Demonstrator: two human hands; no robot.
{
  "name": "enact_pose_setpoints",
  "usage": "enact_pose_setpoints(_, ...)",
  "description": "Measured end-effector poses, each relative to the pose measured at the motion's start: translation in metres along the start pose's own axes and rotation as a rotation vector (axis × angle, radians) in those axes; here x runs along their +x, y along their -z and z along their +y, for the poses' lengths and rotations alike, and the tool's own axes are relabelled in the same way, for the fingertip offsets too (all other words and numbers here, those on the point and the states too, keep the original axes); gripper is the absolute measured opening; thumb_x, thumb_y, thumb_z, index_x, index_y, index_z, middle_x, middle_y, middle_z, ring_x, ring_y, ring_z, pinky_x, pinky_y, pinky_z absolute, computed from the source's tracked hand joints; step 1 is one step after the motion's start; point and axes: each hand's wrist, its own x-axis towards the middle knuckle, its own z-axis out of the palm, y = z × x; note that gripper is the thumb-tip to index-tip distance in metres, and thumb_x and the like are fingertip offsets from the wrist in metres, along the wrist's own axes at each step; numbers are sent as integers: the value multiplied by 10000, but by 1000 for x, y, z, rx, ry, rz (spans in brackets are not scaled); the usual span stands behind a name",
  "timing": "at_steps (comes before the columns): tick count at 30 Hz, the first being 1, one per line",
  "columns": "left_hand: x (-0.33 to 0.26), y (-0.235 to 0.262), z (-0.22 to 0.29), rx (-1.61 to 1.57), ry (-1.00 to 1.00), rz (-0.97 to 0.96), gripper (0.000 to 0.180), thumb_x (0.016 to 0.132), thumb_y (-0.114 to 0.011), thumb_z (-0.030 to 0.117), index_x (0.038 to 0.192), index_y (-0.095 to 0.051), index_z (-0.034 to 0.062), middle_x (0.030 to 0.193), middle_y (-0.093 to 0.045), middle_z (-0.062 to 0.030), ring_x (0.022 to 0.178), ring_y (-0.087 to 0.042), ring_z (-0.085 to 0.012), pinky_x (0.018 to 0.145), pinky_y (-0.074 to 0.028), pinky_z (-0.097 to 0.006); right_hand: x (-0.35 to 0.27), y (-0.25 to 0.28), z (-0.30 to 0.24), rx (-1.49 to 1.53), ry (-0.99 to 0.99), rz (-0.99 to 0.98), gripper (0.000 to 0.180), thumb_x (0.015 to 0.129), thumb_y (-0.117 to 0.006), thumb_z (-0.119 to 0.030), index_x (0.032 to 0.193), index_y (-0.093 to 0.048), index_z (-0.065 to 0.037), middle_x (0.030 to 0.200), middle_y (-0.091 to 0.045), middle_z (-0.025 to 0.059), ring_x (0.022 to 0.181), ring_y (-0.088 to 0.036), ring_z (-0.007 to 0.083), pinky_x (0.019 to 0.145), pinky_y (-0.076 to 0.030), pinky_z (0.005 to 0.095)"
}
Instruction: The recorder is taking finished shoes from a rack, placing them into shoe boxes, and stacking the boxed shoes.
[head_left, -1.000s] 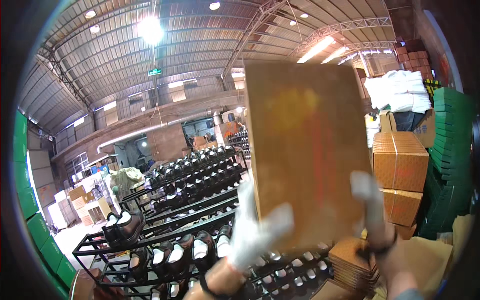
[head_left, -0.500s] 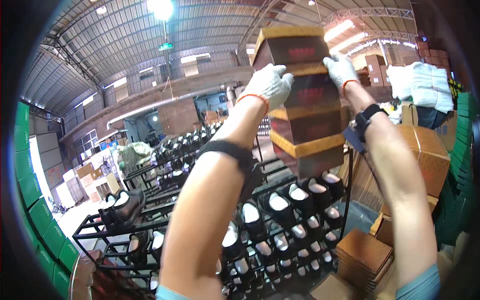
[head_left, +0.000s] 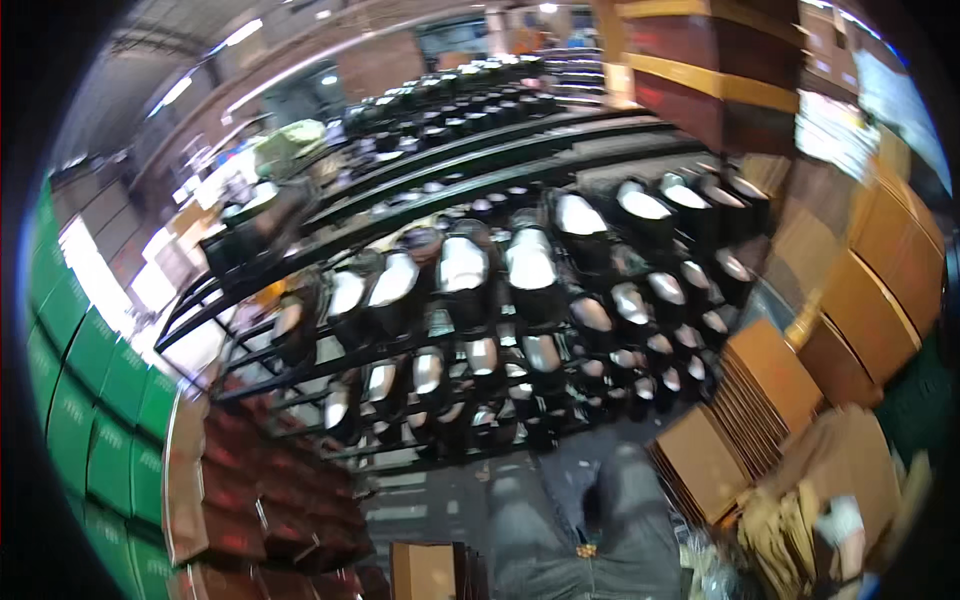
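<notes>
I can't tell whether my blurred, white-gloved right grip (head_left: 842, 525), just right of some creased, bunched tan paper sheets (head_left: 778, 535), is closed. My left grip is out of view.

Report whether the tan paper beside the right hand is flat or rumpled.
Rumpled: the paper shows uneven folds and ridges beside the right hand, though blur softens the detail.

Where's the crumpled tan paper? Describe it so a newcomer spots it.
From the black shoe rack, go down right past the flat stacked cardboard. Just left of the gloved right hand lies the tan paper; its wrinkled folds set it apart from the smooth cardboard sheets.
</notes>
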Motion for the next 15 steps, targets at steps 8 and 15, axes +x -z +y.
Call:
enact_pose_setpoints(8, -41, 37, 71, -55, -283, 323, 486, 1140, -641, 332, 1377, -680, -91, 1200, -788, -325, 1059, -754, -511, 943, -593, -552, 6, 32, -2, 107, -220, -131, 506, 777, -822, -493, 1088, -885, -98, 1146, -828, 230, 1123, -757, 415, 1033, -593, 486)
enact_pose_setpoints(15, -153, 186, 256, -164, -1124, 566, 355, 923, -701, 112, 1260, -784, 37, 1140, -723, -245, 1138, -657, -470, 1150, -461, -640, -16, 38, 21, 1194, -457, -18, 140, 962, -794, -102, 1005, -809, 30, 887, -762, 92, 664, -687, 179, 596, -556, 309)
